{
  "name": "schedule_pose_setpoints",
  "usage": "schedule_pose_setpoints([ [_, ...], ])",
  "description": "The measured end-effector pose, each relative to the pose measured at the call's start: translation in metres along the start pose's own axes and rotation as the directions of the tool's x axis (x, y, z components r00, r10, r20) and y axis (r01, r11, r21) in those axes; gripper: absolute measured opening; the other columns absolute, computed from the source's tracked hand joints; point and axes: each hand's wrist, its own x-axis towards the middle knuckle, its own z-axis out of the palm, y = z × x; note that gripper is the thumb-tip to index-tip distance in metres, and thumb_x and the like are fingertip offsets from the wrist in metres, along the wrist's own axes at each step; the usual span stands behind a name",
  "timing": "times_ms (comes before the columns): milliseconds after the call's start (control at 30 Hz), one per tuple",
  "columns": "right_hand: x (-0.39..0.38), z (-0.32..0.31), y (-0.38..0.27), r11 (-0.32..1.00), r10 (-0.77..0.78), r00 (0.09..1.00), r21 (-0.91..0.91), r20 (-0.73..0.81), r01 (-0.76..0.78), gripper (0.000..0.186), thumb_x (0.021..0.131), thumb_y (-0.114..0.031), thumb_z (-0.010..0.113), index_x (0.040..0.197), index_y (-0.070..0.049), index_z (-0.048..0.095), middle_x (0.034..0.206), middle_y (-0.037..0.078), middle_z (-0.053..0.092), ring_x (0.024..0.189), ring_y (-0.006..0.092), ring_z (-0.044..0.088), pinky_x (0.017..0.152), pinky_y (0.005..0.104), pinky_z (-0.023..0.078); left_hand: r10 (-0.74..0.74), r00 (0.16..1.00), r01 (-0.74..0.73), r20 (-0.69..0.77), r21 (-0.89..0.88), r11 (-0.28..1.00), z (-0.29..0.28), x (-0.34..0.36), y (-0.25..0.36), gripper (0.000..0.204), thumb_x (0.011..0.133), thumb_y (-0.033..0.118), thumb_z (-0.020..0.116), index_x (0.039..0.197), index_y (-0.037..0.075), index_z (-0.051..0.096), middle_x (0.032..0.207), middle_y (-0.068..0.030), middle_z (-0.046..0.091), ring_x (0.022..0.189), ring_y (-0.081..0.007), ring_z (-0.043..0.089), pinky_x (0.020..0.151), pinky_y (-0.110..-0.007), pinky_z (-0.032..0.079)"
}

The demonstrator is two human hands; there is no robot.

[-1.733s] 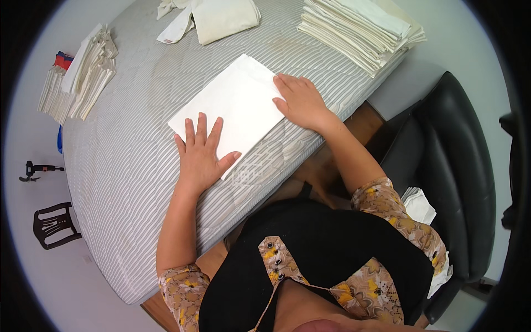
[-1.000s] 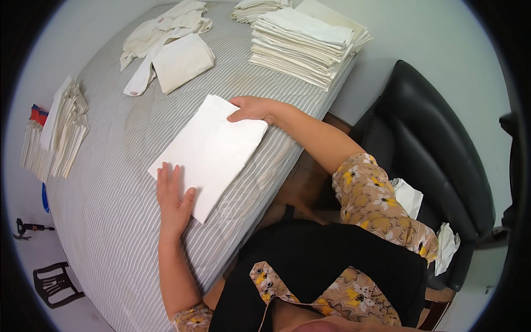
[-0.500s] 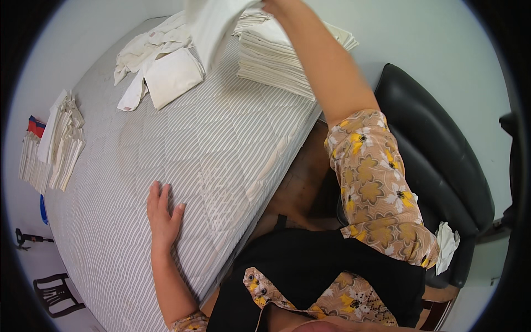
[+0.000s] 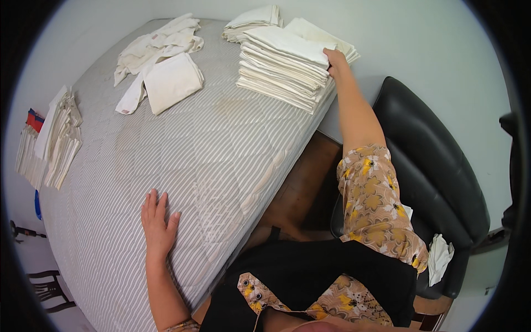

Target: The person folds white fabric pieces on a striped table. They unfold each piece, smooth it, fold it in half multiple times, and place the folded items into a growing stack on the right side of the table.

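My left hand [image 4: 158, 228] lies flat on the striped mattress [image 4: 221, 149], fingers stretched out, holding nothing. At the far right of the mattress, my right hand [image 4: 335, 61] has its fingers closed on the right corner of a folded white cloth [image 4: 290, 43]. That cloth rests on top of a tall stack of folded white cloths [image 4: 282, 77]; its layers sit slightly uneven. The fingertips of the right hand are partly hidden at the cloth's edge.
Beyond the stack is a smaller cloth pile [image 4: 251, 22]. A folded cloth [image 4: 174, 83] and crumpled cloths [image 4: 160, 44] lie at the far middle, more cloths [image 4: 61, 138] at the left edge. A black sofa [image 4: 437, 171] stands right, a crumpled white cloth [image 4: 440, 259] on it.
My right hand has brought the white cloth down from above the mattress onto the stack, moving right and nearer. My left hand stays flat on the mattress.
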Motion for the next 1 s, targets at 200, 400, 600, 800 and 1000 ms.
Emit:
schedule_pose_setpoints([
  [200,-0.015,0.015,-0.007,0.994,-0.11,0.993,0.0,-0.029,0.11,0.046,0.092,-0.002,0.06,0.135,0.007,0.047,0.117,0.022,0.063,0.101,0.0341,0.067,0.08,0.0489,0.059,-0.025,0.999,0.025,0.023,0.017,1.0,-0.002,0.0,0.003,0.06,0.095,0.024,0.064,0.149,0.005,0.048,0.163,-0.018,0.033,0.153,-0.0357,0.023,0.126,-0.052,0.012],
  [400,-0.026,0.008,0.004,0.955,-0.294,0.952,-0.051,-0.084,0.291,0.044,0.093,-0.005,0.057,0.135,0.003,0.048,0.111,0.018,0.065,0.092,0.0305,0.067,0.074,0.0448,0.058,-0.025,0.999,0.024,0.031,0.023,0.999,-0.004,0.001,0.006,0.06,0.095,0.025,0.063,0.15,0.005,0.047,0.163,-0.0179,0.032,0.154,-0.0354,0.023,0.126,-0.052,0.012],
  [600,-0.07,0.037,-0.015,0.059,-0.82,0.572,-0.99,0.023,0.125,0.053,0.088,-0.016,0.071,0.137,-0.005,0.054,0.11,0.021,0.065,0.104,0.039,0.061,0.092,0.0556,0.049,-0.036,0.999,0.035,0.029,0.031,0.999,-0.004,0.001,0.008,0.06,0.095,0.024,0.063,0.15,0.005,0.048,0.163,-0.0171,0.033,0.153,-0.0353,0.024,0.126,-0.052,0.012],
  [800,-0.124,0.147,0.031,0.054,-0.647,0.373,-0.447,0.665,0.893,0.039,0.087,-0.026,0.073,0.122,-0.01,0.068,0.114,0.014,0.066,0.11,0.0357,0.059,0.096,0.0452,0.048,-0.017,1.0,0.017,0.003,0.047,0.999,-0.003,0.001,0.009,0.059,0.095,0.028,0.066,0.148,0.005,0.051,0.163,-0.0166,0.034,0.153,-0.0362,0.025,0.125,-0.052,0.014],
  [1000,-0.132,0.249,0.178,0.598,-0.119,0.763,-0.567,0.636,0.566,0.042,0.081,-0.03,0.076,0.114,-0.005,0.073,0.105,0.018,0.074,0.098,0.0351,0.07,0.088,0.0406,0.054,-0.018,1.0,0.018,0.006,0.031,0.999,-0.006,0.0,0.009,0.06,0.095,0.031,0.067,0.148,0.007,0.051,0.162,-0.0181,0.035,0.152,-0.0368,0.027,0.124,-0.053,0.016],
])
